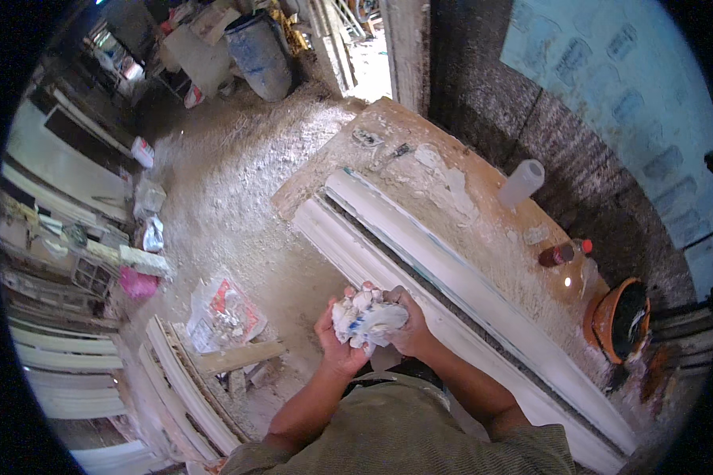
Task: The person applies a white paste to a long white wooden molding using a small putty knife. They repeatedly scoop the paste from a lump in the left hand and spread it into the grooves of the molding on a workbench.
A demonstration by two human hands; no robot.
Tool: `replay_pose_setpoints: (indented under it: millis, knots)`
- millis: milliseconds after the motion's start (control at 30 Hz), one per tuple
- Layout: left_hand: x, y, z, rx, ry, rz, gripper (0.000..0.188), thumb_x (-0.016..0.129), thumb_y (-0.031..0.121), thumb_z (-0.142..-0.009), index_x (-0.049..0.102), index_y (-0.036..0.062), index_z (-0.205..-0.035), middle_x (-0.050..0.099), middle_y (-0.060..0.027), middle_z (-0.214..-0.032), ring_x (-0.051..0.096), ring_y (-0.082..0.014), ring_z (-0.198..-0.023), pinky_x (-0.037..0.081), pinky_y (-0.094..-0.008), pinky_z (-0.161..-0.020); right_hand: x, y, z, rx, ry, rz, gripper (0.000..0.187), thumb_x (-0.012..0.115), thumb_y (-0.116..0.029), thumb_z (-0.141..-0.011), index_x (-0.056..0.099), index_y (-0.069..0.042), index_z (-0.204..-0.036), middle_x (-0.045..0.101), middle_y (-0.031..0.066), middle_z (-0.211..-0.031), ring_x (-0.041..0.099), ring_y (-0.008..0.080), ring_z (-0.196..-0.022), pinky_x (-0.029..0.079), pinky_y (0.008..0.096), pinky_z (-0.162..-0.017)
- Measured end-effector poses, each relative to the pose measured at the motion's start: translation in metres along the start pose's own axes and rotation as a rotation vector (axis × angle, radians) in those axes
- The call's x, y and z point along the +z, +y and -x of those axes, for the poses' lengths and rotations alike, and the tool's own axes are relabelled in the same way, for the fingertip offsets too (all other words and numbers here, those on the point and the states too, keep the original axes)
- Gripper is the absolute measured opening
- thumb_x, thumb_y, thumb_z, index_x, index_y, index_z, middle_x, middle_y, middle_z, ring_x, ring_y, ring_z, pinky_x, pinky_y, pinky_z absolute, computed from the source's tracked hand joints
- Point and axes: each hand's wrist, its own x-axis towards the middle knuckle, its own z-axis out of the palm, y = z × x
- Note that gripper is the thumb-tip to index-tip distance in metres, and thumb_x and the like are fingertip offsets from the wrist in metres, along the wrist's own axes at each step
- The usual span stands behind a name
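In front of my body, both hands are closed around a crumpled white wad (364, 319) with blue marks, which looks soft and coated with pale powder or paste. My left hand (337, 348) cups it from the left and below, with whitened fingertips. From the other side my right hand (414, 326) grips it, thumb near the top; some of its fingers are hidden. Just beyond and to the right, two long white mouldings (325, 232) lie side by side along the workbench (420, 170), a dark narrow gap between them.
On the bench's right side stand a translucent plastic container (523, 184), a dark red bottle (558, 255) and an orange bowl (604, 324). A torn plastic bag (222, 313) lies on the dusty floor at left, near stacked mouldings (186, 388). A blue barrel (261, 63) stands far back.
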Motion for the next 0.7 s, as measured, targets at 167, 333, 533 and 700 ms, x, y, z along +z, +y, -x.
replay_pose_setpoints:
  millis: [167, 333, 533, 700]
  knots:
    - [-0.023, 0.061, -0.009, 0.066, 0.088, 0.002, 0.034, 0.052, 0.040, -0.096, 0.063, 0.0132, -0.114, 0.057, -0.0090, -0.130, 0.049, -0.0302, -0.127, 0.038, -0.0484, -0.109, 0.038, 0.024, -0.046, 0.158, -0.033, 0.181, 0.056, 0.085, -0.019, -0.075, 0.042, -0.008, -0.109, 0.055, 0.0051, -0.105, 0.054, 0.0136, -0.103, 0.046, 0.0306, -0.092]
    - [-0.077, 0.112, -0.042, 0.248, 0.141, 0.234, 0.034, 0.047, 0.031, -0.099, 0.064, 0.0100, -0.118, 0.060, -0.0102, -0.131, 0.052, -0.0298, -0.125, 0.039, -0.0465, -0.108, 0.070, 0.045, -0.114, 0.320, -0.029, 0.399, 0.063, 0.083, -0.011, -0.071, 0.049, -0.005, -0.123, 0.061, 0.0077, -0.107, 0.059, 0.0173, -0.101, 0.048, 0.0330, -0.091]
    - [-0.129, 0.216, -0.068, 0.503, 0.118, 0.502, 0.038, 0.048, 0.029, -0.099, 0.059, 0.0077, -0.128, 0.057, -0.0113, -0.136, 0.051, -0.0298, -0.129, 0.037, -0.0472, -0.113, 0.044, 0.058, -0.220, 0.348, -0.454, 1.353, 0.039, 0.080, -0.021, -0.077, 0.067, 0.000, -0.107, 0.066, 0.0188, -0.100, 0.065, 0.0328, -0.094, 0.049, 0.0395, -0.090]
    - [-0.149, 0.319, -0.062, 0.660, -0.160, 0.301, 0.039, 0.048, 0.032, -0.100, 0.059, 0.0079, -0.129, 0.054, -0.0117, -0.141, 0.051, -0.0318, -0.129, 0.041, -0.0485, -0.109, 0.003, 0.096, -0.343, -0.009, -0.285, 1.535, 0.031, 0.072, -0.025, -0.083, 0.069, -0.001, -0.103, 0.065, 0.0189, -0.102, 0.062, 0.0380, -0.098, 0.050, 0.0434, -0.089]
